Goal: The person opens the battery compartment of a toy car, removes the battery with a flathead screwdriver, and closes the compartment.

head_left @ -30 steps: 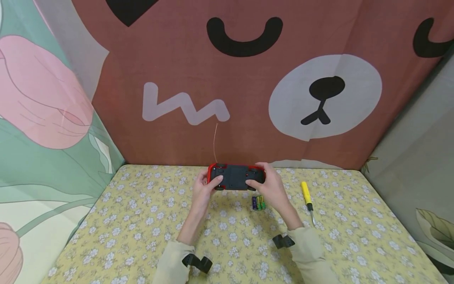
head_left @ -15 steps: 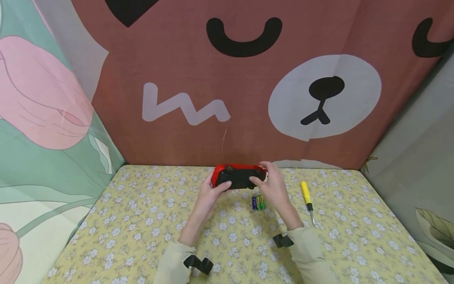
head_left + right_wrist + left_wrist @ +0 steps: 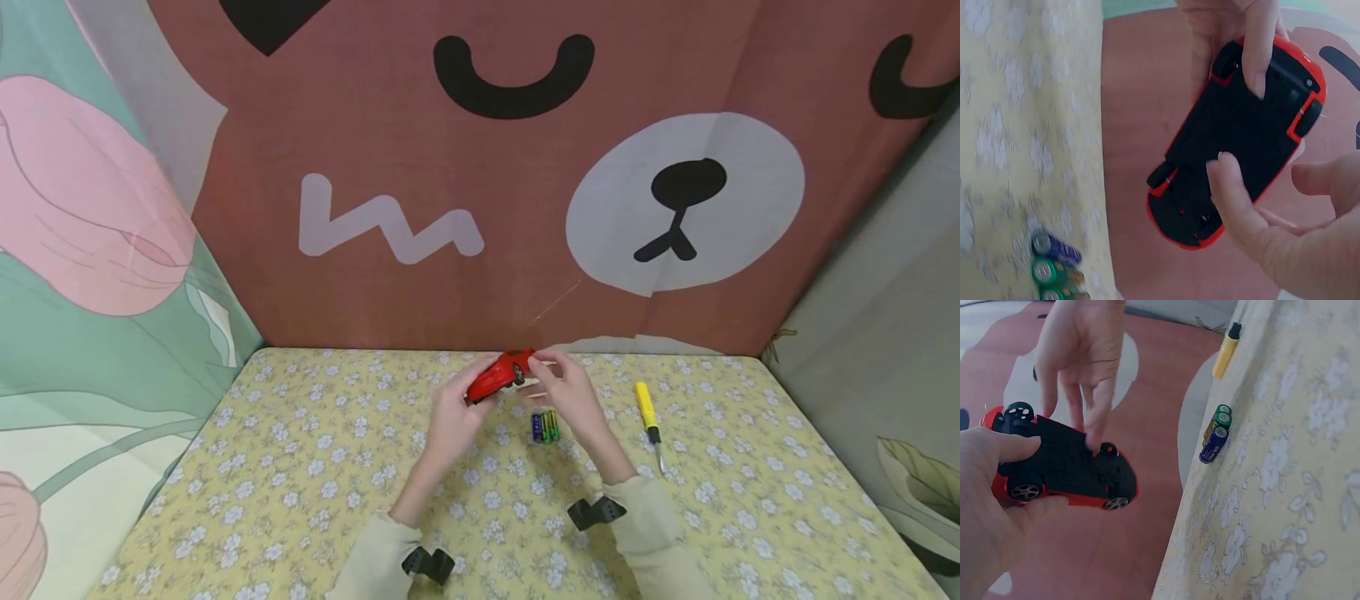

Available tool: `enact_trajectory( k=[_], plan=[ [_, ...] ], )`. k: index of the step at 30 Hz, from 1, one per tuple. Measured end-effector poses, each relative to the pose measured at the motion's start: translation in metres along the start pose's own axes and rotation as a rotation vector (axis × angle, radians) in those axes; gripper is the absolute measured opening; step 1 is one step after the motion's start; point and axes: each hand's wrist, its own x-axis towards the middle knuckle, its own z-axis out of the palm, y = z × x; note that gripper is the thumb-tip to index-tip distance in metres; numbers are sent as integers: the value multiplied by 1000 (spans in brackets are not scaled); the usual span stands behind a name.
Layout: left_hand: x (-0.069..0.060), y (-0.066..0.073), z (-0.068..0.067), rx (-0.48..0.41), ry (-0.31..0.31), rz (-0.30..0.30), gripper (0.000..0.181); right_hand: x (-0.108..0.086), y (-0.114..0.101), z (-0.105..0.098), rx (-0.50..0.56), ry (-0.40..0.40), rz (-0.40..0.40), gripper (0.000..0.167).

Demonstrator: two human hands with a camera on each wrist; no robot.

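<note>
My left hand (image 3: 456,415) grips a red toy car (image 3: 495,377) by one end, held above the table. In the left wrist view the thumb presses on the car's black underside (image 3: 1063,459), and the wheels show. Close to the car's other end is my right hand (image 3: 579,407), its fingers extended and not wrapped round it. Seen from the right wrist, the fingertips (image 3: 1227,164) lie over the underside, while the thumb stands apart from the car. Whether they touch is hard to tell. A thin wire (image 3: 557,301) rises from the car toward the upper right.
Three batteries, one blue (image 3: 536,427) and two green (image 3: 551,426), stand side by side below the hands. A screwdriver (image 3: 649,423) with a yellow handle lies to the right on the flowered tablecloth (image 3: 300,467). A printed bear curtain (image 3: 360,300) hangs behind the table.
The car has turned from underside toward the head camera to red body showing, and its wire now leans right. My right hand has let go of its end; the left hand has moved slightly right.
</note>
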Motion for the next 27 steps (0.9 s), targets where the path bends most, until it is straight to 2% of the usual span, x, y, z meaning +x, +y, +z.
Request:
enact_trajectory(
  k=[2,5,7,9,12,15,18,21,24,27],
  plan=[
    [-1,1,2,66,-6,113,50,1,1,0,53,-24,26,47],
    [-2,4,3,127,-37,222,47,2,1,0,143,-40,66,52],
    [-3,5,4,142,-66,256,47,2,0,-1,204,-41,90,52],
    [-4,6,3,133,-102,239,52,2,-1,-1,268,-30,109,51],
    [-3,6,0,68,-157,124,65,1,-3,-2,348,-13,113,50],
    [-1,4,-4,-85,-188,-38,75,0,-4,-2,396,4,110,50],
    [0,2,-8,-277,-160,-192,69,-1,-4,0,428,16,102,49],
    [2,1,-11,-412,-102,-330,52,-1,-2,3,438,16,86,49],
    [4,0,-13,-461,-66,-412,46,-2,1,8,434,-3,75,50],
    [6,-1,-14,-473,-51,-442,46,-2,4,12,423,-22,70,51]
  ],
)
